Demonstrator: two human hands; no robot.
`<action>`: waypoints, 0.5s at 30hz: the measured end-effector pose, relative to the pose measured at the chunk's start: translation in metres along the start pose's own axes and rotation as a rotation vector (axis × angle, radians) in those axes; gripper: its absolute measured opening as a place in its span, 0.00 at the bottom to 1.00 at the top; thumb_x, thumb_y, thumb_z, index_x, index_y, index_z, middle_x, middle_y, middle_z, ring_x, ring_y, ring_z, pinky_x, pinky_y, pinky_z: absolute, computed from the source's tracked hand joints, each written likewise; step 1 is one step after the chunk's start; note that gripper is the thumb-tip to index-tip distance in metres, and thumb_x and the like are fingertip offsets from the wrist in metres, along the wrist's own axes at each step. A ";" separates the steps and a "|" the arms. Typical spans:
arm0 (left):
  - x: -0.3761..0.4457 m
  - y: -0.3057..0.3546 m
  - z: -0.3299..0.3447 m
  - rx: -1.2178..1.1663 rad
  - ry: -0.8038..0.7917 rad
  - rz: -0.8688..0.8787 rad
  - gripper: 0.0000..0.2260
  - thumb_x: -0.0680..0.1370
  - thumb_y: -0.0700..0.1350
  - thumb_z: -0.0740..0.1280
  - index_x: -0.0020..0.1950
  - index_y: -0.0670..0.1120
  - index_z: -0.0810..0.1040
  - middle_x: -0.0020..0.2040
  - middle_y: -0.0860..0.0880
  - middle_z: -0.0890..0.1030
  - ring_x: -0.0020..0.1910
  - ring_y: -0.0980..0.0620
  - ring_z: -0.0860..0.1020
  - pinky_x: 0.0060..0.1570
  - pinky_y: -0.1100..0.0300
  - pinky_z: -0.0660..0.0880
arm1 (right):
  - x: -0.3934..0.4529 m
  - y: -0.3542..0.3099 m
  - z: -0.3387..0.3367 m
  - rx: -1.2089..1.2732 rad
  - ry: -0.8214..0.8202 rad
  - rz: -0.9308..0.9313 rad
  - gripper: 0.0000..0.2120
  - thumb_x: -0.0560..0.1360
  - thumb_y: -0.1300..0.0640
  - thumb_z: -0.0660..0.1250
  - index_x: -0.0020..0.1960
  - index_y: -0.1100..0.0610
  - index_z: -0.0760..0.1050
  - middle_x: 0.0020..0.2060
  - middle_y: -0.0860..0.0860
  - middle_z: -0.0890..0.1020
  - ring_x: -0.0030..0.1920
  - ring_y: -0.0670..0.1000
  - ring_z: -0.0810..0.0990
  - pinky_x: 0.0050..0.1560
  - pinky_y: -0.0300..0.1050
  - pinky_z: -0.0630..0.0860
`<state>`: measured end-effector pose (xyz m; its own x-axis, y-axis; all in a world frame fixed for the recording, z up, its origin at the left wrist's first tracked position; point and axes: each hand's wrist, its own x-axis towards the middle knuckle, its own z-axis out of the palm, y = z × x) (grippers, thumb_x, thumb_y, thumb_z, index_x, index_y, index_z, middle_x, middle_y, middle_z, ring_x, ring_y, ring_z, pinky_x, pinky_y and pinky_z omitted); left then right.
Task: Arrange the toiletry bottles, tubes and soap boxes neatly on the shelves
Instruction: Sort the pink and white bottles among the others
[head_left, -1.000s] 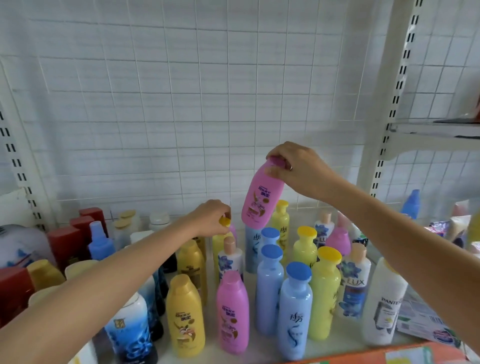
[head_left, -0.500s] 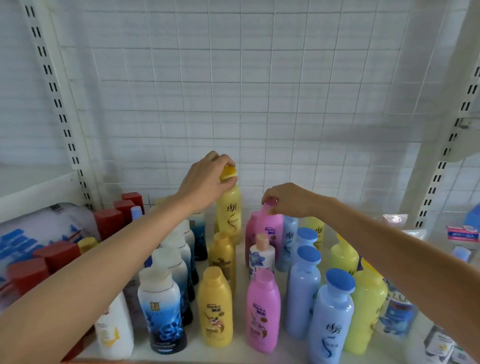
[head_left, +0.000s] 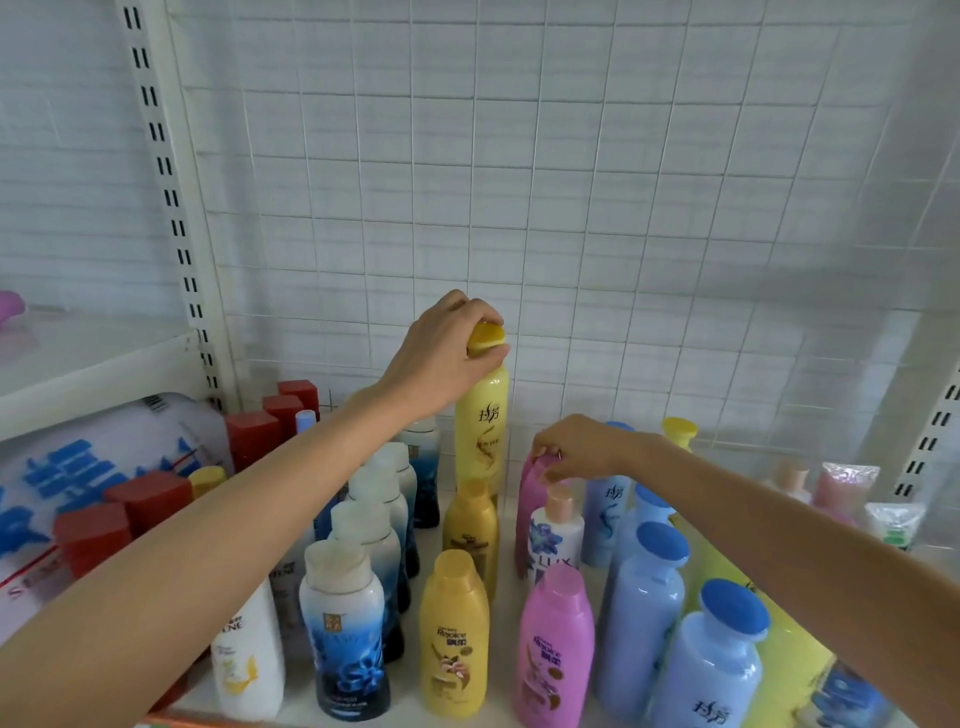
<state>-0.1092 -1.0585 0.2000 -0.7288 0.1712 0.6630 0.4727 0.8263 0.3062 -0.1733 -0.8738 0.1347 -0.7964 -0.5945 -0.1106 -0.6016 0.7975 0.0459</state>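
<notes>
My left hand (head_left: 447, 348) grips the yellow cap of a tall yellow bottle (head_left: 480, 426) and holds it upright above the back of the gold bottle row. My right hand (head_left: 582, 449) pinches the top of a pink bottle (head_left: 530, 504) standing at the back of the pink row, behind a white LUX bottle (head_left: 553, 535). In front stand a yellow Rejoice bottle (head_left: 453, 636), a pink Rejoice bottle (head_left: 553, 649) and several light blue bottles (head_left: 644, 613). A row of white-and-blue bottles (head_left: 345, 629) runs on the left.
Red-capped bottles (head_left: 150, 501) and a large white refill bag with blue print (head_left: 78, 467) crowd the left side. A slotted shelf upright (head_left: 171, 208) and a side shelf (head_left: 93, 358) stand at left. Tubes and sachets (head_left: 847, 486) lie at far right. A wire grid backs the shelf.
My left hand lifted the yellow bottle higher out of the row. My right hand brought the pink bottle down from the air onto the shelf's back. The camera panned left.
</notes>
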 end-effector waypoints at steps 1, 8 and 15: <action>0.001 0.002 0.000 -0.012 0.009 0.004 0.13 0.76 0.48 0.66 0.58 0.46 0.75 0.53 0.49 0.73 0.48 0.55 0.71 0.48 0.63 0.68 | -0.001 0.001 -0.003 -0.002 -0.001 -0.002 0.19 0.76 0.54 0.64 0.64 0.58 0.71 0.58 0.55 0.78 0.59 0.54 0.74 0.55 0.42 0.68; 0.022 0.032 -0.001 -0.098 0.068 0.094 0.12 0.75 0.48 0.68 0.56 0.46 0.76 0.52 0.49 0.74 0.46 0.54 0.73 0.48 0.62 0.71 | -0.043 0.010 -0.061 0.395 0.375 -0.025 0.23 0.70 0.47 0.71 0.63 0.50 0.72 0.53 0.47 0.79 0.49 0.44 0.77 0.46 0.28 0.69; 0.039 0.085 0.020 -0.226 0.087 0.223 0.12 0.75 0.47 0.68 0.57 0.46 0.77 0.52 0.49 0.76 0.47 0.54 0.75 0.46 0.66 0.71 | -0.095 0.010 -0.097 0.599 0.570 -0.033 0.10 0.68 0.51 0.73 0.45 0.43 0.73 0.40 0.40 0.78 0.43 0.39 0.76 0.41 0.23 0.70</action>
<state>-0.1077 -0.9709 0.2383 -0.5546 0.2799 0.7836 0.7208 0.6322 0.2842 -0.1098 -0.8195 0.2423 -0.7846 -0.4510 0.4255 -0.6194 0.6024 -0.5035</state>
